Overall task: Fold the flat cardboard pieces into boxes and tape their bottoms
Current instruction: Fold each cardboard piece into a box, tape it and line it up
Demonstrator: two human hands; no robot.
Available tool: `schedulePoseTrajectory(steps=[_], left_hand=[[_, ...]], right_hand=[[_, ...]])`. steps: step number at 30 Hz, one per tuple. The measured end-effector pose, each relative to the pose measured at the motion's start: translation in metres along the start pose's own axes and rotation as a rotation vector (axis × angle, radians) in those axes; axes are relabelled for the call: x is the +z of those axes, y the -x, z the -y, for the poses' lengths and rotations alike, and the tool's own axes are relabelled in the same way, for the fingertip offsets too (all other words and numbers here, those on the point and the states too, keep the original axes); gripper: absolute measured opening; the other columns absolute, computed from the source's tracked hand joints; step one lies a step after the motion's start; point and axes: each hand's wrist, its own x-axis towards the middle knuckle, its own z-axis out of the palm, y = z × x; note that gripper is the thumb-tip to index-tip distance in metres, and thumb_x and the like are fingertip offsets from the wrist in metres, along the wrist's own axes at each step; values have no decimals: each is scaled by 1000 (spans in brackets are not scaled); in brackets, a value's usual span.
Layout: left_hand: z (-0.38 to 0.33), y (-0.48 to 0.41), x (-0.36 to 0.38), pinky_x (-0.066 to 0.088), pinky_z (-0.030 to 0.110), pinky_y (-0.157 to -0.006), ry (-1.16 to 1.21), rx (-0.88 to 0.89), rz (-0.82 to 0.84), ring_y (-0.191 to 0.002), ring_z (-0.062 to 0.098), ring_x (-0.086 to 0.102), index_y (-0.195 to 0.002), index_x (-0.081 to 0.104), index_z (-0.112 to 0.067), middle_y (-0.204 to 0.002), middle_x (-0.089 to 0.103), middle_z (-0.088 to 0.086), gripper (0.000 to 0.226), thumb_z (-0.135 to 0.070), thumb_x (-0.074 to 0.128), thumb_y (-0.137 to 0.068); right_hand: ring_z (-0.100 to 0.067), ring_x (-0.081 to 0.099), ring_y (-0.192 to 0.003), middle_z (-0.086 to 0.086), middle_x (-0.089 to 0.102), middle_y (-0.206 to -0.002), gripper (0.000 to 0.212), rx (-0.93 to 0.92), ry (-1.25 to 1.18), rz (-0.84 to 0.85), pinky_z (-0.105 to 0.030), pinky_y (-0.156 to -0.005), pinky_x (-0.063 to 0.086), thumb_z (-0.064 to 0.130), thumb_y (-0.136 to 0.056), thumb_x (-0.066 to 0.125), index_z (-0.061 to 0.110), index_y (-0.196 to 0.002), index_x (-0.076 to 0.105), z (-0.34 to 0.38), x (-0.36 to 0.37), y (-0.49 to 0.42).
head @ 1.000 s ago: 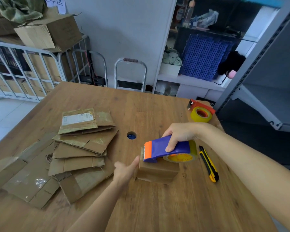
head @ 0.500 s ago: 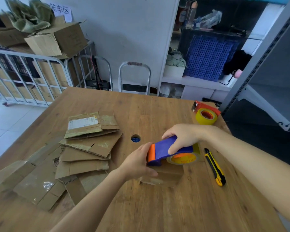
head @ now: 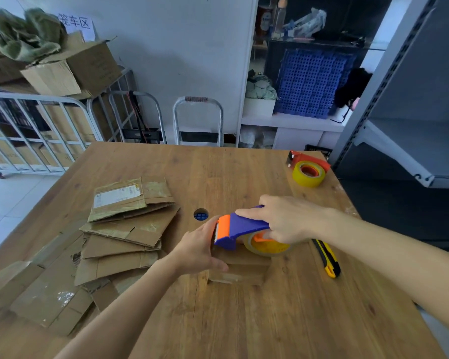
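A small folded cardboard box (head: 240, 270) stands on the wooden table (head: 283, 320) in front of me. My left hand (head: 198, 248) grips the box's left end, thumb on the near side. My right hand (head: 278, 218) holds a blue and orange tape dispenser (head: 241, 229) by its handle, resting on top of the box with its orange blade end pointing left. A fanned pile of flat cardboard pieces (head: 125, 229) lies to the left.
A yellow and black utility knife (head: 327, 259) lies right of the box. A second red dispenser with yellow tape (head: 307, 169) sits at the table's far right corner. A cable hole (head: 200, 214) is behind the box. Metal shelving stands to the right.
My left hand has moved from the box's near left corner up onto its left end and now grips it. The dispenser has stayed on the box top.
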Motion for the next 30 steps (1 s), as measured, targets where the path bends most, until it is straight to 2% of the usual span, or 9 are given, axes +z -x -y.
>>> schedulePoseTrajectory(steps=[5, 10, 15, 19, 24, 27, 30], left_hand=[[-1, -5, -2, 30, 43, -110, -112, 30, 19, -131, 13, 40, -147, 18, -30, -142, 44, -11, 109, -47, 83, -62], [-12, -11, -6, 35, 34, -105, -138, 44, 27, -123, 13, 47, -144, 28, -25, -134, 50, -9, 102, -38, 87, -62], [-15, -19, -6, 36, 29, -104, -124, 41, 76, -124, 13, 46, -145, 27, -24, -138, 47, -7, 104, -34, 88, -62], [-1, -15, -20, 32, 26, -108, -89, -13, 79, -130, 13, 40, -150, 22, -19, -144, 40, -5, 109, -30, 88, -64], [-12, -22, -17, 30, 32, -112, -210, 75, 236, -134, 12, 32, -150, 26, -30, -151, 25, -10, 90, -31, 78, -77], [-17, -24, -13, 29, 30, -113, -334, 93, 259, -138, 17, 28, -152, 20, -29, -153, 18, -5, 87, -30, 72, -82], [-30, -21, -5, 27, 32, -114, -510, 137, 227, -143, 22, 18, -151, 19, -19, -156, 10, 2, 81, -23, 66, -86]], right_hand=[[-14, 46, -85, 1, 37, -112, 81, -29, -3, -12, -27, -73, 44, 49, -91, 58, 50, -149, 2, -7, 10, 16], [-11, 41, -85, 4, 33, -107, 93, -37, -11, -19, -23, -70, 37, 58, -83, 64, 51, -149, 0, -19, 14, 27], [-11, 41, -85, 4, 33, -105, 102, -1, -28, -8, -22, -69, 38, 68, -74, 66, 50, -150, 0, -31, 20, 31], [-9, 43, -84, 7, 37, -101, 93, 114, -93, 0, -24, -73, 41, 61, -77, 68, 54, -148, 8, -61, 28, 49], [-8, 44, -90, 9, 38, -105, 79, 148, -120, -8, -15, -66, 30, 51, -85, 65, 56, -146, 15, -78, 49, 69], [-8, 45, -89, 9, 37, -104, 80, 168, -187, -57, -18, -76, 39, 48, -87, 65, 54, -148, 14, -80, 69, 73], [-8, 45, -89, 8, 35, -103, 80, 162, -172, -81, -24, -82, 45, 49, -87, 64, 53, -148, 11, -78, 79, 76]])
